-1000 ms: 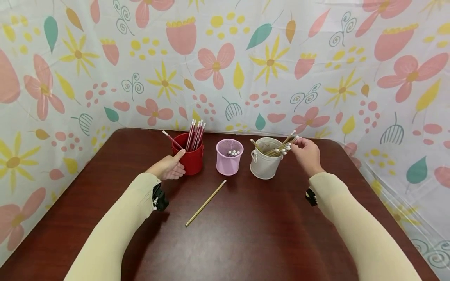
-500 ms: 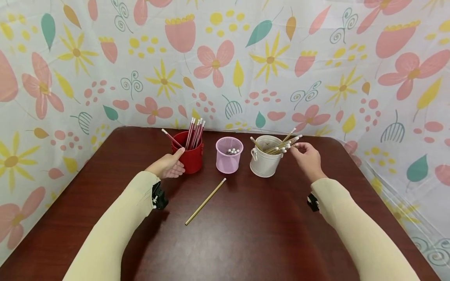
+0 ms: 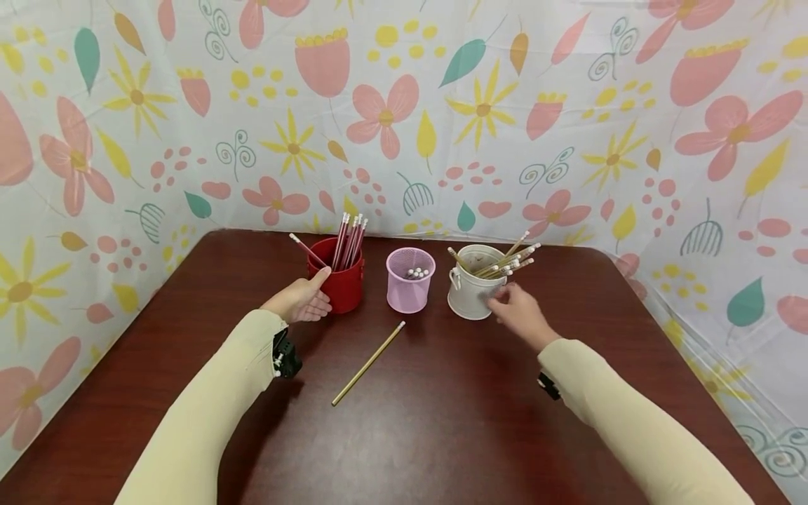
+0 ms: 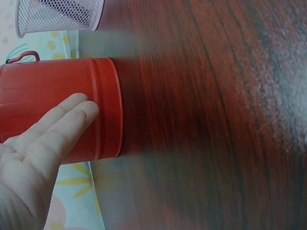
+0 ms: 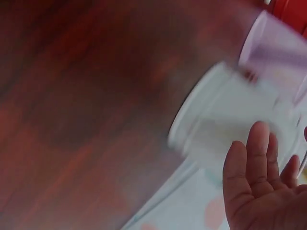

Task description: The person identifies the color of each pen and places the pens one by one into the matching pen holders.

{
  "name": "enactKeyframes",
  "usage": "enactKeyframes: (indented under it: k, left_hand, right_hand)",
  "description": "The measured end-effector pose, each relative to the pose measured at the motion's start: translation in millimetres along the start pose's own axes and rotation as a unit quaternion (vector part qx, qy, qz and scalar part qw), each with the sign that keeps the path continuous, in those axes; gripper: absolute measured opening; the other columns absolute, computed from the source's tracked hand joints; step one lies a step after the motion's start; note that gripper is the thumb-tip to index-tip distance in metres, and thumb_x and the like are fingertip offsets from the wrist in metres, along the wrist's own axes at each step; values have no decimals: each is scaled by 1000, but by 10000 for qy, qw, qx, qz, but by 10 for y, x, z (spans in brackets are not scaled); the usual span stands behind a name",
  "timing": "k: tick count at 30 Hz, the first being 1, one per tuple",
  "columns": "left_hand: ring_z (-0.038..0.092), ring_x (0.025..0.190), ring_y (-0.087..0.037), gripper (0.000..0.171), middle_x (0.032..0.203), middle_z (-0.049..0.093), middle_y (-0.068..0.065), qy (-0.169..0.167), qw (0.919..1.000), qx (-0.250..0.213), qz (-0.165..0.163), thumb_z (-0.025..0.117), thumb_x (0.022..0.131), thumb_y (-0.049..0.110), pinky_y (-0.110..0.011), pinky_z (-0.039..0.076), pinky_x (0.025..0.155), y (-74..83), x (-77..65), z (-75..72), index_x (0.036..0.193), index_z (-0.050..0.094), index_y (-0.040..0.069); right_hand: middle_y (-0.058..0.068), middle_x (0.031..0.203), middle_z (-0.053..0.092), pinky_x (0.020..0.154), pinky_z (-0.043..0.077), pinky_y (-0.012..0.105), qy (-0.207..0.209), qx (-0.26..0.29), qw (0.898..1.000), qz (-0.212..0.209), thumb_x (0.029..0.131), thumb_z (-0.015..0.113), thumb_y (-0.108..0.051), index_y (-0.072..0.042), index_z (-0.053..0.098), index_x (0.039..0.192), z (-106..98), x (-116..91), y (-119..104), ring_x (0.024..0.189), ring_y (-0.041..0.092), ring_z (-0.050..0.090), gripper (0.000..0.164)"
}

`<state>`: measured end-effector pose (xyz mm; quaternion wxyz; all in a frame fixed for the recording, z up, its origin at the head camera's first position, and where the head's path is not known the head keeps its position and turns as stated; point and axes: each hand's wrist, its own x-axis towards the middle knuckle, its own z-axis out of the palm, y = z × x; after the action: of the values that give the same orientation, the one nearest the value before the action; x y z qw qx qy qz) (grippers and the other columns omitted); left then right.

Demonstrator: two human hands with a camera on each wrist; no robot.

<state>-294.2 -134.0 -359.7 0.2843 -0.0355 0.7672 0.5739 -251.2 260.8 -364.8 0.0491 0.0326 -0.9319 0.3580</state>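
Note:
My left hand (image 3: 301, 297) rests on the side of a red metal bucket (image 3: 344, 291), its fingers straight along the wall in the left wrist view. The bucket holds several dark pink pencils (image 3: 351, 242) with white erasers, one leaning left. By the right side of a white bucket (image 3: 470, 294) is my right hand (image 3: 519, 313), with nothing held. Its fingers look loosely extended in the right wrist view; whether they touch the bucket I cannot tell. Several gold pencils (image 3: 505, 265) lean in the white bucket, mostly to the right.
A pink mesh cup (image 3: 409, 294) between the buckets holds several white-tipped pencils, low inside. One gold pencil (image 3: 368, 365) lies diagonally on the dark wooden table (image 3: 442, 421). A floral curtain (image 3: 404, 154) stands behind the table.
My right hand has come away from the gold pencils at the white bucket's rim, moving down and left beside its wall. My left hand keeps its place on the red bucket.

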Motion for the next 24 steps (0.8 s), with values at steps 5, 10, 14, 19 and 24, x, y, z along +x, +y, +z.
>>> enactKeyframes:
  k: [5,10,14,19,24]
  left_hand:
    - [42,128,-45,81,136,41,-37,17,10000,-14,-7,21,102,52,-46,36,105,-1,-7,-23,135,32,-21]
    - [43,127,-45,79,136,42,-36,37,10000,-53,-2,23,102,51,-46,36,105,-25,-11,3,134,35,-20]
    - [44,126,-45,79,135,43,-36,75,10000,-61,13,23,102,51,-46,36,105,-34,-18,8,134,36,-20]
    - [44,126,-44,79,136,43,-36,62,10000,-27,-11,24,102,52,-45,36,105,-16,-15,-3,134,36,-20]
    - [44,126,-44,80,136,43,-36,25,10000,26,8,24,102,52,-45,36,105,-12,-8,-6,134,36,-20]
  right_hand:
    - [2,64,56,56,44,28,-572,74,9974,-431,85,59,-11,-4,54,79,287,-59,-262,56,13,57,11]
    - [-3,59,51,53,43,26,-1246,313,9887,-775,86,62,-9,-5,55,73,468,-167,-483,54,10,50,15]
    - [-4,57,51,54,43,25,-1641,180,9807,-1048,85,62,-12,-7,58,74,554,-239,-628,54,8,50,13]
    - [-4,60,54,55,44,24,-2117,-190,9719,-1007,86,60,-16,-8,62,77,660,-243,-768,55,8,52,12]
    - [-2,61,55,54,44,23,-2691,-442,9593,-728,86,58,-16,-7,62,77,816,-177,-888,55,10,52,13]
